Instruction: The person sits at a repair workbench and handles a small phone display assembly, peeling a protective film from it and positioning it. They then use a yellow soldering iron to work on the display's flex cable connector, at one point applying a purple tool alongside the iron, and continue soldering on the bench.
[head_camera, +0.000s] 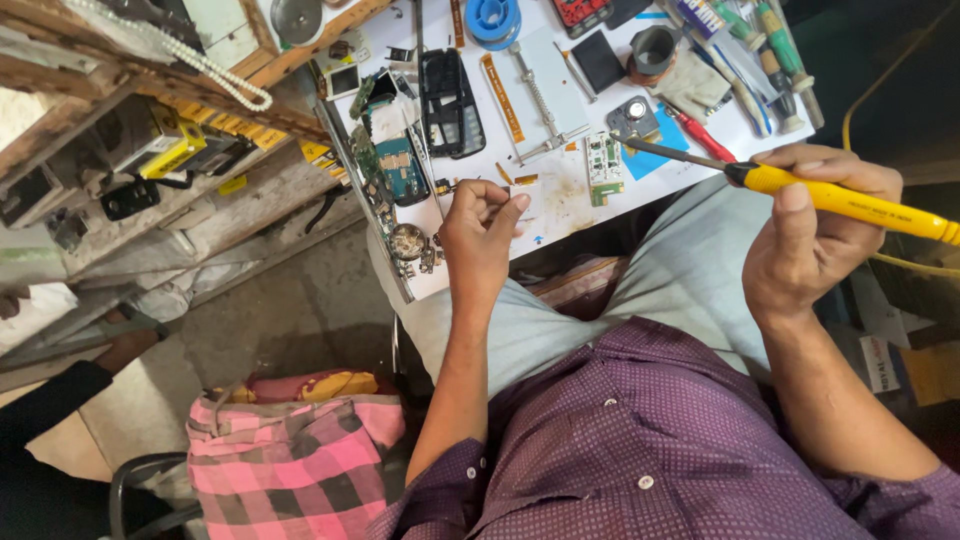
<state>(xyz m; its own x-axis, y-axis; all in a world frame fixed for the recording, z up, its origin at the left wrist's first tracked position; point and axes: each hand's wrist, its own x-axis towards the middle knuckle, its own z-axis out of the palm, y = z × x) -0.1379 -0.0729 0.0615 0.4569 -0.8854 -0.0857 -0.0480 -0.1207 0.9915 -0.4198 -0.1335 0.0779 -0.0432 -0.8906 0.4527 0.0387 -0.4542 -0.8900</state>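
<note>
Over the white bench (560, 190), right hand (815, 235) grip clamping yellow soldering iron (850, 203), left hand (480, 235) pinching small white part (524, 200).

Left hand (480, 235) is stretched forward, fingers pinched together, wrist bent a bit. Right hand (815, 235) is up, curled into a closed grip, thumb on top.

circuit board (603, 165) on table (560, 215), soldering iron (800, 190) right, phone frame (450, 102) left

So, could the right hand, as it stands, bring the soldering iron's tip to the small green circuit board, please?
Probably yes: the right hand holds the soldering iron, its tip just beside the green circuit board, with nothing between them.
</note>
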